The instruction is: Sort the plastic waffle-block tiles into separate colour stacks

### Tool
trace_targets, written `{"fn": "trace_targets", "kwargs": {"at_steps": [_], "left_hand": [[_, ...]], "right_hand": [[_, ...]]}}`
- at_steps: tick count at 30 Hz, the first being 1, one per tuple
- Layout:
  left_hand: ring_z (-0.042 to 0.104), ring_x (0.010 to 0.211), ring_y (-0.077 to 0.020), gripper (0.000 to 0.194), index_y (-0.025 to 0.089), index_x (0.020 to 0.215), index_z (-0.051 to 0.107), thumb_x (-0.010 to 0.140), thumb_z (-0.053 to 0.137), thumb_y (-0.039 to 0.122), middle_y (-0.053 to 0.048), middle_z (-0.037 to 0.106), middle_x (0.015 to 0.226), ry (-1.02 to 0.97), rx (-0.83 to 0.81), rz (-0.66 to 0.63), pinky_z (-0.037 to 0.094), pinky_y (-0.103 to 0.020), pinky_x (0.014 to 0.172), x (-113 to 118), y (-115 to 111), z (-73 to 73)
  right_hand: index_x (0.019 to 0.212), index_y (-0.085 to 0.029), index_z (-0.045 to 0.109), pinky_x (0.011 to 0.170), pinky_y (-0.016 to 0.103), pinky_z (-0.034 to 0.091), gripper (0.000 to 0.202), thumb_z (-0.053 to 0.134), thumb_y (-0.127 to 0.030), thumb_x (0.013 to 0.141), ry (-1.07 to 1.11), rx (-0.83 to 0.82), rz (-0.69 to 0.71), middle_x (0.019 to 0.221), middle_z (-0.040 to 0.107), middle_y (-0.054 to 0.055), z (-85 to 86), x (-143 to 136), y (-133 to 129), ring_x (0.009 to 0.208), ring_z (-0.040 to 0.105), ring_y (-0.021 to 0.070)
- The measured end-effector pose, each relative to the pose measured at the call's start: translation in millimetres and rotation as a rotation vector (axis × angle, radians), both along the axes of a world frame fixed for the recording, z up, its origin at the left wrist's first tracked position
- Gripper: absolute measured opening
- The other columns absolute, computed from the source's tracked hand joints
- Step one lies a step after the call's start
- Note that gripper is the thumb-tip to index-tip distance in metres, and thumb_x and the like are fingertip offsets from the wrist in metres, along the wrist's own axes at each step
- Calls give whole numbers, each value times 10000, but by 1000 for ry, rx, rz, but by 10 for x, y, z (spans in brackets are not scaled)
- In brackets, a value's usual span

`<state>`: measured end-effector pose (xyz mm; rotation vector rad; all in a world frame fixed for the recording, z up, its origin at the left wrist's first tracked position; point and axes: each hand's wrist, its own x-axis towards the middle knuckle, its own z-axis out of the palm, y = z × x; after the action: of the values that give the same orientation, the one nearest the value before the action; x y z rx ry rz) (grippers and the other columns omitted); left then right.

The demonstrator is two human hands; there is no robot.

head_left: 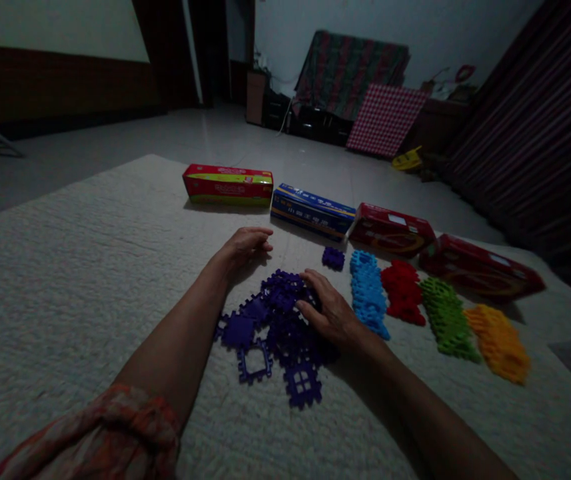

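Observation:
A loose pile of purple interlocking plastic tiles point(285, 333) lies on the pale mat, some solid, some with window-like cutouts. My right hand point(332, 310) rests at the pile's right side, thumb and fingers apart and touching the tiles. Beyond the pile, to its upper left, my left hand point(250, 244) hovers near the mat with fingers loosely stretched to the right; I see nothing in it. One small stack of purple tiles point(334, 258) sits apart, in front of the blue box. Right of it lie rows of light blue tiles point(368, 293), red tiles point(403, 292), green tiles point(448, 319) and yellow tiles point(500, 342).
Along the far side of the mat point(90, 267) stand a red-and-yellow box point(229, 185), a blue box point(312, 212) and two dark red boxes point(391, 230) point(482, 268). Farther back are cloth-covered furniture point(355, 73) and a striped curtain point(520, 100).

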<state>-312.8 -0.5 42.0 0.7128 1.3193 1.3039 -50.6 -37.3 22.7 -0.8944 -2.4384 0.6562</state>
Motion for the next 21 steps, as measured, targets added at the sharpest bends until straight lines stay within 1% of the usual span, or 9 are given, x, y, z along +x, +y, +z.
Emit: {"fn": "trace_targets", "kwargs": {"at_steps": [3, 6, 8, 10, 12, 15, 17, 19, 21], "left_hand": [[640, 666, -158, 371, 171, 1121, 687, 752, 697, 133, -83, 712, 773, 40, 7, -85, 506, -297, 667, -152, -114, -5], [645, 682, -162, 398, 150, 1118, 704, 721, 737, 137, -102, 730, 800, 92, -2, -214, 496, -293, 660, -306, -215, 22], [655, 699, -163, 418, 146, 1120, 709, 704, 744, 137, -106, 740, 825, 113, -7, -248, 492, -282, 655, -380, -262, 28], [666, 716, -162, 434, 144, 1130, 702, 698, 740, 142, -106, 745, 845, 103, 27, -202, 503, -278, 670, -407, -280, 2], [669, 707, -161, 442, 127, 1128, 687, 688, 727, 140, -98, 737, 817, 82, 89, -86, 523, -290, 695, -370, -255, -49], [645, 635, -146, 465, 105, 1136, 667, 673, 695, 136, -78, 714, 768, 33, 157, 117, 540, -310, 689, -194, -129, -114], [605, 572, -120, 469, 105, 1135, 668, 667, 677, 130, -64, 704, 755, 6, 163, 202, 528, -293, 644, -29, -24, -125], [567, 524, -103, 465, 107, 1126, 671, 661, 654, 115, -49, 695, 741, -11, 154, 239, 514, -281, 602, 125, 54, -111], [561, 509, -105, 455, 112, 1115, 669, 661, 640, 106, -34, 687, 723, -16, 144, 212, 519, -290, 592, 222, 76, -92]], "right_hand": [[1434, -156, 467, 1192, 519, 368, 561, 542, -430, 950, 27, -36, -37, 1513, 482, 207, -75, -5, 1, 1430, 445, 302], [1422, -184, 483, 1187, 514, 375, 541, 543, -444, 951, 54, -50, -36, 1501, 503, 186, -95, 9, 0, 1416, 464, 291], [1402, -183, 501, 1181, 518, 380, 523, 542, -440, 949, 78, -48, -36, 1481, 524, 186, -102, 12, -6, 1402, 479, 292], [1380, -175, 519, 1173, 527, 386, 501, 541, -425, 945, 99, -40, -38, 1456, 548, 191, -109, 5, -10, 1382, 498, 296], [1359, -174, 538, 1162, 527, 397, 480, 544, -408, 940, 118, -30, -42, 1435, 569, 187, -117, -7, -12, 1361, 517, 296], [1335, -177, 560, 1144, 508, 420, 461, 554, -390, 926, 146, -17, -52, 1406, 596, 175, -127, -30, -7, 1332, 544, 293], [1322, -179, 569, 1133, 503, 431, 453, 561, -376, 914, 161, -15, -57, 1385, 614, 170, -132, -40, -2, 1311, 562, 292], [1315, -182, 572, 1129, 502, 434, 443, 557, -363, 911, 170, -18, -64, 1376, 623, 164, -131, -42, -2, 1299, 571, 288], [1314, -181, 571, 1133, 498, 430, 439, 549, -357, 913, 174, -27, -71, 1372, 626, 162, -123, -39, -11, 1295, 573, 283]]}}
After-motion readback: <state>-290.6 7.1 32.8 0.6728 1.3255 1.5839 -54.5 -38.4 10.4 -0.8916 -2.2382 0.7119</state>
